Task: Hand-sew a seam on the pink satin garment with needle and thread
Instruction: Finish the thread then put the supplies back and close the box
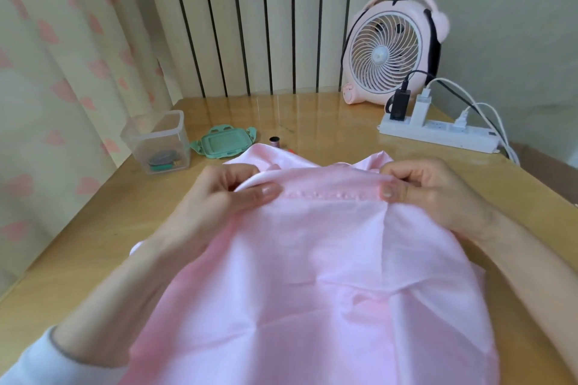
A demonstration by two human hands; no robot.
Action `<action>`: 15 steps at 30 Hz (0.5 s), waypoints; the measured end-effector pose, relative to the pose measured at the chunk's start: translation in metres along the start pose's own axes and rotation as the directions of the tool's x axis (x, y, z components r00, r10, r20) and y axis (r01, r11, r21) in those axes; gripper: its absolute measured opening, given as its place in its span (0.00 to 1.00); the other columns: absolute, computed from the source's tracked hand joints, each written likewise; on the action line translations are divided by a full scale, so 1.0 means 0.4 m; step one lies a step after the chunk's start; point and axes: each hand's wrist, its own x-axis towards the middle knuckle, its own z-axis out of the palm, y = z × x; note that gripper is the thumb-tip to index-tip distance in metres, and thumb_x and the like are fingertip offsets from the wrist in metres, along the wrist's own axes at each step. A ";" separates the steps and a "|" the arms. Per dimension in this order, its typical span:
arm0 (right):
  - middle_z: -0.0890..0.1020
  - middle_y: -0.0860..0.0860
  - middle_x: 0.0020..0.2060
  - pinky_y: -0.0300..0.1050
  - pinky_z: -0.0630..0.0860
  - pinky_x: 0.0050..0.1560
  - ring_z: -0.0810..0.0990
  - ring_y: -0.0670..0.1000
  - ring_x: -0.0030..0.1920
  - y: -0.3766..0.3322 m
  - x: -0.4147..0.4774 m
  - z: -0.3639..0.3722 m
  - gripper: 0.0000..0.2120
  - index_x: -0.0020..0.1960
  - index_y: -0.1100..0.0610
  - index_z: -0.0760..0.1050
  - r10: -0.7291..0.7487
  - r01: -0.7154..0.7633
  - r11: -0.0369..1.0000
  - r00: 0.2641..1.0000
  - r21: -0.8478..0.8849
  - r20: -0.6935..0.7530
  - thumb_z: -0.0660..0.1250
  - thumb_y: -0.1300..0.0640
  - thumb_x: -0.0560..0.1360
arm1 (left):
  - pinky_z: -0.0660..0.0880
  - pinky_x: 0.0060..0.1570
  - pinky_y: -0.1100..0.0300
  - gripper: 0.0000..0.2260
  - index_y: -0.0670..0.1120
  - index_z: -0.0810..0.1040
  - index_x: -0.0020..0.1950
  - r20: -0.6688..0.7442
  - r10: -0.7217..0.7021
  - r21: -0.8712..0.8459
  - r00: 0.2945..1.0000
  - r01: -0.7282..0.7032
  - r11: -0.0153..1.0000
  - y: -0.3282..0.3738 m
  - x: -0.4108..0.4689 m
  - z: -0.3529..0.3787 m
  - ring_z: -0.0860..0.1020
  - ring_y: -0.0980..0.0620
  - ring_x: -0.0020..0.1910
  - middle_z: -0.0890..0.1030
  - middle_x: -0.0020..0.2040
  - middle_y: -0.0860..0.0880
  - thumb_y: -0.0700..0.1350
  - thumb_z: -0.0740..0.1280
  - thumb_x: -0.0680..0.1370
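Observation:
The pink satin garment [312, 275] lies spread over the wooden table, running from the middle down to the near edge. My left hand [225, 197] pinches its folded top edge between thumb and curled fingers. My right hand [431, 194] pinches the same edge further right. Between the two thumbs a short puckered stitched seam [331, 195] is stretched level. A small spool of thread [274, 141] stands on the table just beyond the garment. No needle or loose thread shows.
A clear plastic box [158, 142] with sewing bits stands at the back left, its green lid [223, 143] beside it. A pink desk fan [395, 50] and a white power strip [438, 133] with plugs and cables occupy the back right. Curtains hang left.

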 end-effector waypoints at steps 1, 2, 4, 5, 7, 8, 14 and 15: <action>0.66 0.48 0.28 0.36 0.57 0.28 0.63 0.45 0.30 0.002 0.001 -0.004 0.15 0.30 0.59 0.72 0.007 -0.007 0.999 1.000 -0.047 -0.006 0.73 0.50 0.65 | 0.63 0.29 0.62 0.15 0.33 0.73 0.35 0.072 -0.055 -0.093 0.996 0.061 0.994 0.000 -0.007 -0.006 0.69 0.47 0.33 0.73 0.33 0.42 0.46 0.70 0.68; 0.65 0.46 0.27 0.36 0.57 0.28 0.62 0.43 0.30 0.002 0.002 -0.007 0.12 0.29 0.57 0.72 0.004 -0.004 0.996 1.000 -0.085 -0.002 0.70 0.53 0.67 | 0.67 0.32 0.61 0.16 0.30 0.74 0.40 0.133 -0.084 -0.130 0.988 0.101 0.986 0.002 -0.014 -0.012 0.72 0.45 0.35 0.76 0.36 0.38 0.45 0.70 0.69; 0.67 0.46 0.27 0.36 0.60 0.30 0.64 0.43 0.31 -0.009 0.001 -0.005 0.12 0.29 0.55 0.73 0.015 -0.012 0.990 1.000 -0.141 0.024 0.70 0.53 0.68 | 0.71 0.36 0.58 0.17 0.30 0.76 0.45 0.215 -0.116 -0.119 0.970 0.144 0.982 0.007 -0.021 -0.024 0.75 0.43 0.38 0.78 0.40 0.35 0.45 0.70 0.70; 0.68 0.49 0.29 0.39 0.62 0.33 0.66 0.46 0.33 -0.015 -0.002 0.000 0.14 0.31 0.57 0.75 0.035 -0.027 0.986 0.998 -0.167 0.048 0.71 0.48 0.67 | 0.71 0.37 0.56 0.16 0.31 0.77 0.46 0.241 -0.124 -0.098 0.963 0.151 0.984 0.011 -0.022 -0.028 0.76 0.43 0.39 0.79 0.41 0.35 0.46 0.69 0.71; 0.69 0.55 0.35 0.45 0.62 0.40 0.66 0.50 0.38 -0.016 0.002 0.010 0.34 0.42 0.69 0.74 0.055 -0.036 0.980 0.994 -0.198 0.092 0.72 0.36 0.63 | 0.69 0.41 0.53 0.19 0.32 0.75 0.48 0.242 -0.123 -0.043 0.963 0.137 0.990 0.018 -0.018 -0.036 0.75 0.44 0.40 0.79 0.42 0.37 0.49 0.68 0.72; 0.70 0.56 0.36 0.45 0.62 0.41 0.67 0.50 0.39 -0.021 0.004 0.022 0.39 0.45 0.70 0.73 0.063 -0.037 0.978 0.991 -0.207 0.122 0.72 0.33 0.62 | 0.67 0.42 0.52 0.21 0.32 0.74 0.48 0.222 -0.107 0.004 0.969 0.109 0.994 0.020 -0.016 -0.037 0.73 0.45 0.40 0.77 0.41 0.39 0.52 0.69 0.72; 0.64 0.52 0.31 0.42 0.57 0.35 0.63 0.55 0.33 -0.068 0.024 0.154 0.30 0.38 0.68 0.70 -0.074 0.109 0.968 0.985 -0.228 0.156 0.71 0.38 0.63 | 0.66 0.45 0.53 0.13 0.56 0.80 0.39 0.242 -0.004 0.180 0.970 -0.041 0.983 0.042 -0.021 -0.011 0.71 0.53 0.41 0.76 0.37 0.52 0.61 0.62 0.74; 0.64 0.54 0.32 0.44 0.57 0.36 0.63 0.56 0.34 -0.066 0.028 0.167 0.33 0.39 0.71 0.69 -0.086 0.117 0.967 0.986 -0.226 0.141 0.70 0.38 0.63 | 0.66 0.44 0.56 0.11 0.57 0.80 0.38 0.240 0.005 0.166 0.971 -0.047 0.985 0.049 -0.024 0.000 0.72 0.57 0.39 0.76 0.36 0.56 0.58 0.62 0.75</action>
